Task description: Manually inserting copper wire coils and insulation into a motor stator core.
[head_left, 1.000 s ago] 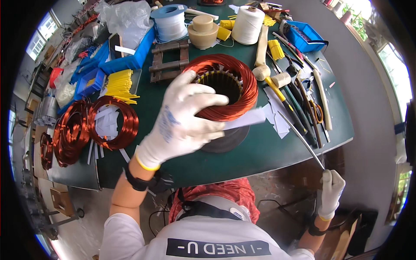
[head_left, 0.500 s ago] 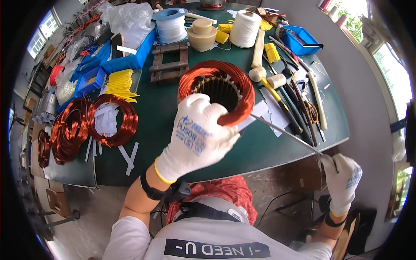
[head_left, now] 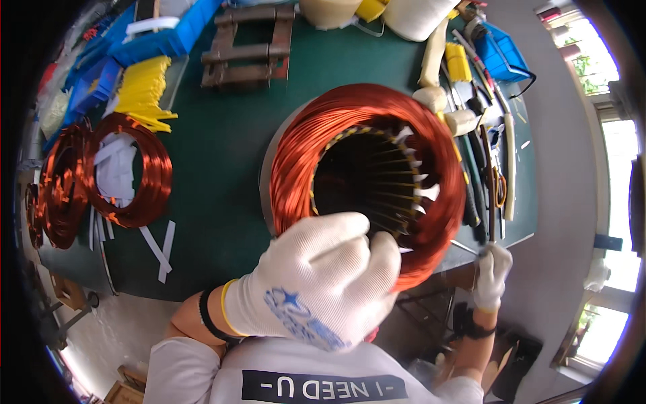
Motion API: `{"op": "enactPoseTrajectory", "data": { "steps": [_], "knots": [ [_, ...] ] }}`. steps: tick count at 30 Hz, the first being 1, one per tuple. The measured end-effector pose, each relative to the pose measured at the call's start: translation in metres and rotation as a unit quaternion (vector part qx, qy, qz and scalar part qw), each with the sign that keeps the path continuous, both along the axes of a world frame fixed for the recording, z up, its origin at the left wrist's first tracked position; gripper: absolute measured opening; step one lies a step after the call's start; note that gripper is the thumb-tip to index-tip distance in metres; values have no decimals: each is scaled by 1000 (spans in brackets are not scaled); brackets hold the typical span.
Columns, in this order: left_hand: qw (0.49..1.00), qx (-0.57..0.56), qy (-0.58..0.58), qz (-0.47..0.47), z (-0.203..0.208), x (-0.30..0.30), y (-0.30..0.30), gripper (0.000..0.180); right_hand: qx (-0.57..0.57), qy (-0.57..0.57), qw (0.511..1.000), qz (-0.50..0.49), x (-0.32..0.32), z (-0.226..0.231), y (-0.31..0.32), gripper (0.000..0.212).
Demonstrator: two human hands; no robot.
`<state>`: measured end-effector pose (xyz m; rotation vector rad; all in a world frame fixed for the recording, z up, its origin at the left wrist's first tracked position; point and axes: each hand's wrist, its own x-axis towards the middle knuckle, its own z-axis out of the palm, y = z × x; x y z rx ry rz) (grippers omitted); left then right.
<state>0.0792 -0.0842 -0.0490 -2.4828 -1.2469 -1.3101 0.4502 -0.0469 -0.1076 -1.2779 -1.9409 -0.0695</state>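
Observation:
A motor stator [head_left: 296, 155] wound with thick copper wire stands on the green table [head_left: 222, 168], its dark slotted bore facing up. My left hand [head_left: 316, 283], in a white glove, lies over the near rim of the copper winding, with the fingers curled and pinched at the bore's inner edge. My right hand [head_left: 491, 276], also gloved, is at the table's near right edge, closed on a thin metal rod [head_left: 464, 248] that points toward the stator. A grey metal casing edge shows on the stator's left side.
Two loose copper coils [head_left: 128, 168] with white strips [head_left: 158, 246] lie at the left. Yellow strips [head_left: 141, 87], blue bins [head_left: 168, 34] and a wooden frame [head_left: 249, 47] sit behind. Hand tools [head_left: 484, 155], a blue tray [head_left: 505, 54] and white spools [head_left: 410, 13] line the right side.
The view has closed in on the stator. My left hand slid from over the bore to its near rim. My right hand rose with the thin rod to the table edge.

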Motion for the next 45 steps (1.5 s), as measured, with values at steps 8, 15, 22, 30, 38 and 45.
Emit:
{"op": "enactPoseTrajectory", "data": {
  "steps": [8,15,22,30,38,45],
  "knots": [
    [993,-70,-30,85,-3,-6,4,40,-294,4,955,46,-14,47,16,27],
    [998,-58,8,3,9,-17,1,38,-299,60,952,-1,-29,41,-19,32],
    [996,-25,59,-65,15,-59,12,22,-231,33,964,-129,44,92,-80,30],
    [987,46,83,131,19,6,10,12,-16,-199,975,-98,-38,138,-52,26],
    [994,14,73,77,5,-3,9,21,-173,-92,979,-48,-65,76,-14,33],
    [997,-26,-4,73,3,10,13,21,-335,109,934,56,-47,19,20,34]
  ]
}}
